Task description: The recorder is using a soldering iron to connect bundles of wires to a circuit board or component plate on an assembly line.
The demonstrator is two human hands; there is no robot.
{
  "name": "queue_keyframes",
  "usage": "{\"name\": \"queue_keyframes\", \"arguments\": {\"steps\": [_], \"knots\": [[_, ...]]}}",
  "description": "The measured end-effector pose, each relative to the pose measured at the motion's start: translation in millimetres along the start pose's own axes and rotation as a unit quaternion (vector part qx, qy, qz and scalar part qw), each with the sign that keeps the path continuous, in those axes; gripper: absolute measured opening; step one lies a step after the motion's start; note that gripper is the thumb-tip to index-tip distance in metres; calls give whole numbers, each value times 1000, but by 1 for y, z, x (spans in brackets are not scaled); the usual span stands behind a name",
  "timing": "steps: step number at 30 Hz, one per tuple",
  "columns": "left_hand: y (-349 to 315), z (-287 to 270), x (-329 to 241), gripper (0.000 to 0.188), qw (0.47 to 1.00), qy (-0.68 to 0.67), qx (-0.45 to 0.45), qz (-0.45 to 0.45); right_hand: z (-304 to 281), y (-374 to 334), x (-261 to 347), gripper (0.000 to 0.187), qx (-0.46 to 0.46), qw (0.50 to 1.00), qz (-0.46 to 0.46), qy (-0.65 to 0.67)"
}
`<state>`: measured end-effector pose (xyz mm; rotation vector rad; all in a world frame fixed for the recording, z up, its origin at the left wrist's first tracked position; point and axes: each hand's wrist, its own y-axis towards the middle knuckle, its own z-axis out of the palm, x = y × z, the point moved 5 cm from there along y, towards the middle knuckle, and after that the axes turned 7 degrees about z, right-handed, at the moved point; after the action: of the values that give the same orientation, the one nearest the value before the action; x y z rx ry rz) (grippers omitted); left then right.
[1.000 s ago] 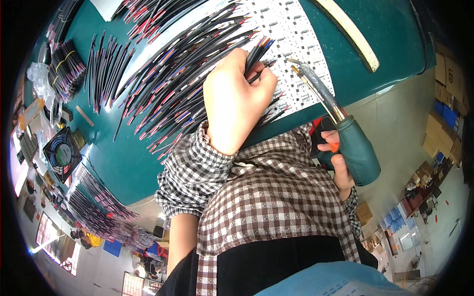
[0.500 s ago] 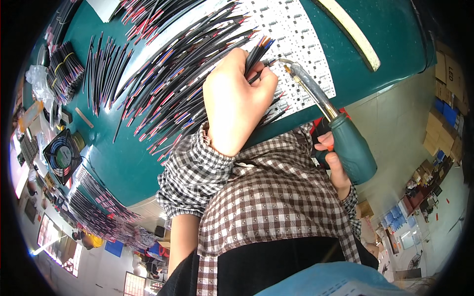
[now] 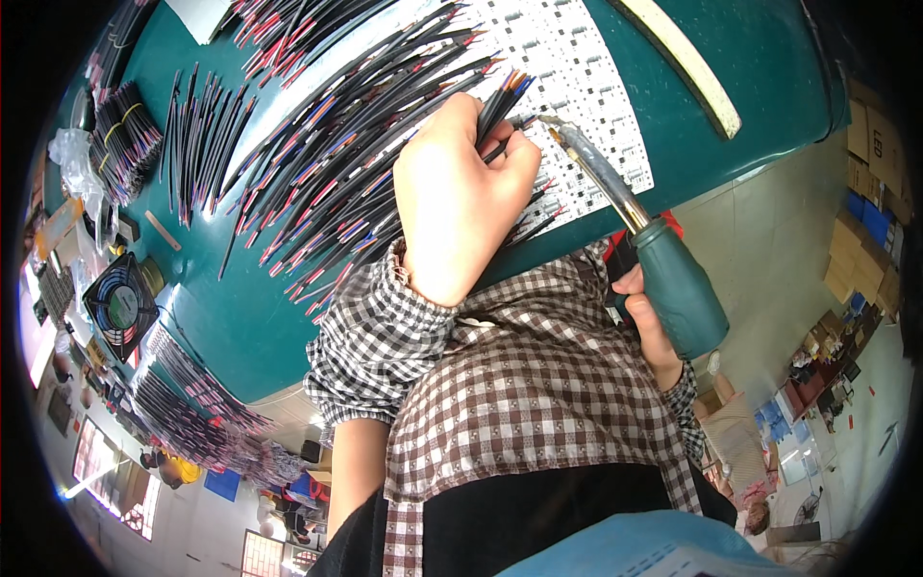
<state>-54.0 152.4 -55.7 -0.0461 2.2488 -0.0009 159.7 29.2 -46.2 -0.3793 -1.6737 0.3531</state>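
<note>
My left hand is closed around a few black-sheathed wires, whose coloured ends point up and to the right. One of these wire ends is at or very near the tip of a soldering iron; whether they touch I cannot make out. My right hand grips the iron by its thick green handle, partly hidden behind it. Under the tip lies a white sheet of small circuit boards. Many black wires with red and blue ends fan out along the sheet's left side.
A pale curved strip lies at the far right of the green table. To the left are a loose row of wires, rubber-banded wire bundles and a small fan. Cardboard boxes stand beyond the right side.
The soldering iron and my right hand have shifted slightly left, the tip moving a little along the wire end. My left hand stays almost still with its wires.
</note>
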Motion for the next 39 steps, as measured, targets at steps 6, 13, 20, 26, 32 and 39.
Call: {"name": "queue_keyframes", "arguments": {"steps": [6, 13, 20, 26, 32, 39], "knots": [[0, 0, -1, 15, 1000, -4, 3, -3, 3, -1, 1, 67, 16, 997, -24, -66], [0, -1, -2, 15, 1000, 2, 9, -6, 4, 1, 16, 68, -23, 997, -30, 66], [-4, -2, -2, 16, 999, 31, -19, 3, 4, 3, 20, 43, 61, 993, -99, -22], [-6, 0, -4, 18, 999, 18, -45, 7, 8, 5, 14, 71, -2, 993, 35, 114], [-5, 0, -4, 18, 999, 21, -44, -4, 14, 6, 18, 48, 10, 1000, 3, -7], [-2, -1, -5, 19, 999, 34, -30, -15, 14, 7, 13, 44, 23, 1000, -5, -10]]}}
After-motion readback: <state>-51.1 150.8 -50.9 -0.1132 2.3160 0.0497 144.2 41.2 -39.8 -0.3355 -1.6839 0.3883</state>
